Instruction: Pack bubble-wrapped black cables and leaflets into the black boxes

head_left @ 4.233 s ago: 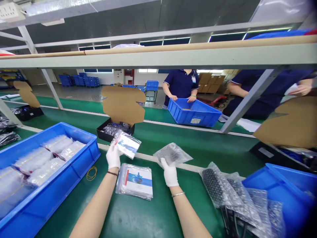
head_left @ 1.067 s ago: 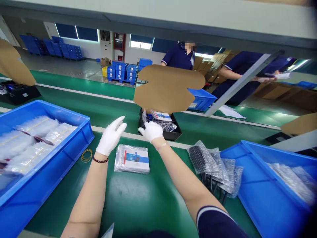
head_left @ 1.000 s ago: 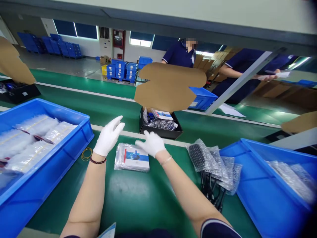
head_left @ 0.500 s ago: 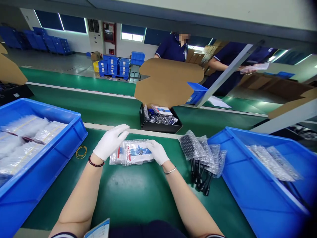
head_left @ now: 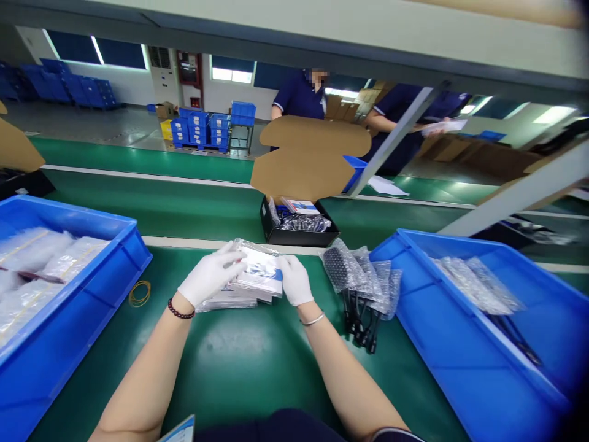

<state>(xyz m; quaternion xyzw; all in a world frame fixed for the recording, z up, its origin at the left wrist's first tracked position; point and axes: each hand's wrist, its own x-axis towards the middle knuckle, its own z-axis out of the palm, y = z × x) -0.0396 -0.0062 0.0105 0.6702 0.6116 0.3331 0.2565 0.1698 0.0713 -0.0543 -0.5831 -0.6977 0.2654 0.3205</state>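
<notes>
Both of my hands wear white gloves. Between them is a bagged booklet (head_left: 261, 270), white and blue in clear plastic, raised and tilted above other bagged booklets (head_left: 230, 301) on the green table. My left hand (head_left: 212, 276) has its fingers and thumb at the left edge of the upper booklet. On its right edge, my right hand (head_left: 296, 281) is closed with the fingers pressed together. Beyond them stands an open black box (head_left: 301, 237) with a brown lid (head_left: 304, 166), holding a booklet and plastic-wrapped items.
Bubble-wrapped items (head_left: 363, 279) with black cables lie right of my hands, beside a blue bin (head_left: 442, 344) holding similar ones. Another blue bin (head_left: 87, 313) with bagged packets stands left, near yellow rubber bands (head_left: 139, 294). Two people (head_left: 299, 95) stand across the line.
The upper booklet has been raised and tilted off the others, with my left hand now at its edge. The whole view has shifted slightly.
</notes>
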